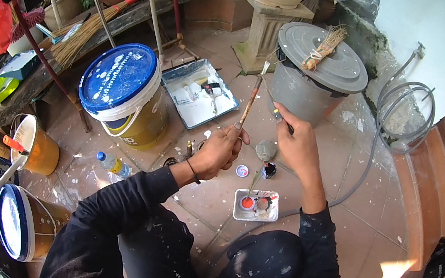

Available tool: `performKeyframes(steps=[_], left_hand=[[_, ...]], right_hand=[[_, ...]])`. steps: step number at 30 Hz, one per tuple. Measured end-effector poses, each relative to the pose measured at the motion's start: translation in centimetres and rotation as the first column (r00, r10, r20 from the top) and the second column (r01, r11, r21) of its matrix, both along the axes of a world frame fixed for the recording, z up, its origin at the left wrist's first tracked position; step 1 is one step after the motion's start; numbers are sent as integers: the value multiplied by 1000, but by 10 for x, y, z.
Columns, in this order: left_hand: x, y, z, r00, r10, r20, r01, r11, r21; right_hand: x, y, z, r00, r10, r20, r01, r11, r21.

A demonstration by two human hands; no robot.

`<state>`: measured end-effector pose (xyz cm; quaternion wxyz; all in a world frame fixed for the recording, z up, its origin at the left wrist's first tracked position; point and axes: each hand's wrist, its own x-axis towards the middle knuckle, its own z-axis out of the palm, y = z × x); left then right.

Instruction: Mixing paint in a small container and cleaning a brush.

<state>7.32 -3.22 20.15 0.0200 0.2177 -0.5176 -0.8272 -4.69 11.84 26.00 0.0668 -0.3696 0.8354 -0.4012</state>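
My left hand [220,152] is closed round the lower end of a paint-stained brush [251,101], held upright with its pale tip at the top. In my right hand [297,145] is a thin, dark-handled tool [269,95]; its narrow end slants up to the brush near the tip. I cannot tell its kind or whether they touch. Below my hands, a small white tray [238,214] holds red paint [247,203] and a thin upright stick or brush [254,181]. A dark little paint pot [269,170], a round lid [242,170] and a grey stone [266,150] lie nearby.
A large blue-lidded bucket [117,76] and a paint tray [220,116] with white paint stand ahead left. A grey lidded bin [296,89] is ahead right. A hose [371,156] crosses the tiles. A water bottle [113,164] and more buckets [44,152] are at left.
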Motion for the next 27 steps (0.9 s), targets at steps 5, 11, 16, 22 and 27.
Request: performKeyframes(steps=[5,11,16,22,27], left_hand=[[3,-11,5,996,57,-71,-56,998,9],[8,-15,-1,979,-130,-155,170,945,281],[8,-25,-5,962,-156,-224,233,898,374],[6,-22,-3,977,-85,-197,148,931,334],[6,-24,1,985,-8,-173,66,942,330]], right_hand=[[-3,3,-8,992,129,17,-126,987,-103],[-35,-2,-25,987,89,131,-60,976,-207],[-20,2,-25,982,129,136,-95,967,-235],[-6,4,-5,985,170,33,-166,980,-109],[1,6,2,992,121,-46,-124,990,-69]])
